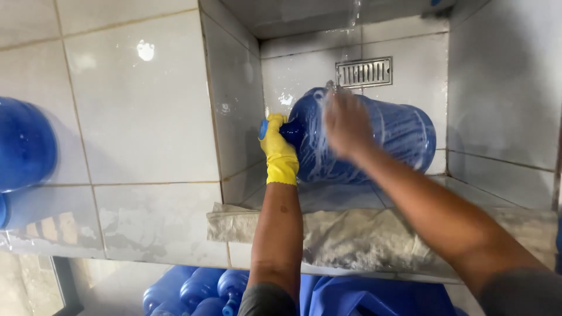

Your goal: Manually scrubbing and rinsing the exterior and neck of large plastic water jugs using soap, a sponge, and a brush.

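Head view: a large blue water jug (374, 137) lies on its side in a white tiled basin (503, 93), neck pointing left. The left hand (278, 149), in a yellow glove, is clamped around the neck. The bare right hand (346, 124), blurred, presses flat on the soapy jug body. A metal drain grate (363, 72) sits on the far wall. Another blue jug (26, 145) rests far left.

Water jug (374, 137) — on its side in the tiled basin (503, 88), drain grate (363, 72) behind; second jug (23, 143) on counter (140, 117), far left; more jugs (199, 289) below.
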